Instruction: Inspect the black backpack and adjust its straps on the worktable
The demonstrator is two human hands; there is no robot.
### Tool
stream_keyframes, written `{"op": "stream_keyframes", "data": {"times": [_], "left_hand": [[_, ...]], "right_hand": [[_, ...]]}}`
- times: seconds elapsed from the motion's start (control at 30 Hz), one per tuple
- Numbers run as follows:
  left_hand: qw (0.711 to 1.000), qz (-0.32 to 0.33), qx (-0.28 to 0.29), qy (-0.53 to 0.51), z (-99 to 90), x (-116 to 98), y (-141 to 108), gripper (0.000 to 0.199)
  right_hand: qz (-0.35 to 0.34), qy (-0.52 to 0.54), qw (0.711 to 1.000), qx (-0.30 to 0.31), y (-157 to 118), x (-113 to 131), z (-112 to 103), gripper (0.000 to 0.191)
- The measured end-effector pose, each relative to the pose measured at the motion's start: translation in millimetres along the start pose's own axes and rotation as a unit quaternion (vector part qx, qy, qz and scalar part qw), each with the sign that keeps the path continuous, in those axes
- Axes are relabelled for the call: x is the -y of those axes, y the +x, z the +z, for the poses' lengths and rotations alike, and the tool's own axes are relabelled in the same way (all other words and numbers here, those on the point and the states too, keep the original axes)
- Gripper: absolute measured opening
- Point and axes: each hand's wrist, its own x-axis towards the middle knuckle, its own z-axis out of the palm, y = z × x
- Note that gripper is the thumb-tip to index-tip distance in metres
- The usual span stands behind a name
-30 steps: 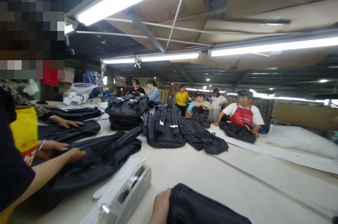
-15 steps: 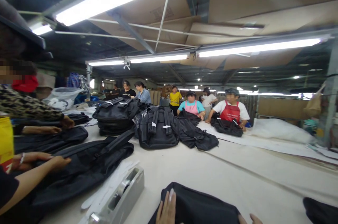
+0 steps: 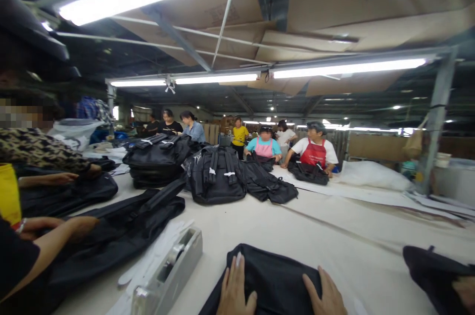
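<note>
Left hand (image 3: 235, 289) and right hand (image 3: 325, 293) lie flat (fingers spread) on the black bag (image 3: 272, 280).

bare left grip (image 3: 234, 289), bare right grip (image 3: 326, 294)

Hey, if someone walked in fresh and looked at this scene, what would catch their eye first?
Probably the two bare hands at the bottom edge, the left hand and right hand, pressed flat on a black fabric bag on the pale table. Next, the heap of black backpacks mid-table and the metal tape dispenser to the left of the hands.
</note>
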Motion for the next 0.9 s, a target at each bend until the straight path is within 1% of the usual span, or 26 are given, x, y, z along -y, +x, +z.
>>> {"op": "stream_keyframes", "data": {"times": [0.07,0.17,0.23,0.27,0.33,0.4,0.47,0.5,0.53,0.6,0.67,0.73,0.8,0.87,0.9], "left_hand": [[1.000,0.010,-0.015,-0.012,1.0,0.4,-3.7,0.075],[0.996,0.035,-0.054,-0.059,2.3,3.2,-8.2,0.071],[0.989,0.051,-0.085,-0.113,1.0,4.3,-10.6,0.069],[0.981,0.052,-0.109,-0.149,-0.4,4.3,-11.6,0.067],[0.975,0.051,-0.117,-0.182,-4.7,2.6,-13.3,0.063],[0.970,0.042,-0.116,-0.208,-11.9,-1.7,-16.9,0.061],[0.966,0.039,-0.110,-0.229,-23.4,-7.9,-25.6,0.059],[0.965,0.042,-0.107,-0.237,-30.6,-10.8,-32.9,0.058],[0.964,0.050,-0.101,-0.242,-38.6,-12.8,-42.2,0.056],[0.964,0.074,-0.089,-0.240,-55.1,-11.4,-67.1,0.052],[0.972,0.084,-0.071,-0.209,-69.8,-0.5,-98.0,0.051],[0.986,0.063,-0.040,-0.152,-80.9,18.5,-131.0,0.049],[0.994,0.039,-0.016,-0.101,-88.7,39.5,-161.9,0.046],[0.997,0.035,-0.014,-0.064,-95.4,55.5,-187.3,0.045],[0.998,0.041,-0.017,-0.051,-99.0,60.1,-197.2,0.045]], "right_hand": [[0.025,0.001,1.000,0.003,-2.6,5.8,-12.1,0.050],[0.081,0.003,0.997,-0.002,-22.6,15.9,-41.7,0.065],[0.100,0.025,0.995,0.010,-50.2,19.4,-65.7,0.070],[0.104,0.044,0.993,0.026,-67.9,20.2,-76.6,0.069],[0.111,0.076,0.989,0.058,-107.8,20.9,-91.6,0.060],[0.083,0.083,0.991,0.070,-146.8,20.4,-94.7,0.050],[0.019,0.062,0.997,0.048,-176.5,18.8,-88.0,0.045],[-0.009,0.047,0.998,0.033,-186.3,18.0,-83.2,0.043],[-0.027,0.031,0.999,0.019,-192.7,17.7,-78.9,0.042],[-0.038,0.000,0.999,0.003,-197.5,19.3,-74.3,0.041],[-0.047,-0.025,0.999,0.000,-196.3,24.8,-76.9,0.042],[-0.077,-0.043,0.996,0.011,-193.4,34.2,-84.2,0.046],[-0.118,-0.044,0.991,0.049,-190.6,47.6,-92.4,0.052],[-0.155,-0.021,0.981,0.113,-189.2,65.1,-99.1,0.059],[-0.167,-0.003,0.975,0.146,-189.5,74.8,-102.0,0.060]]}}
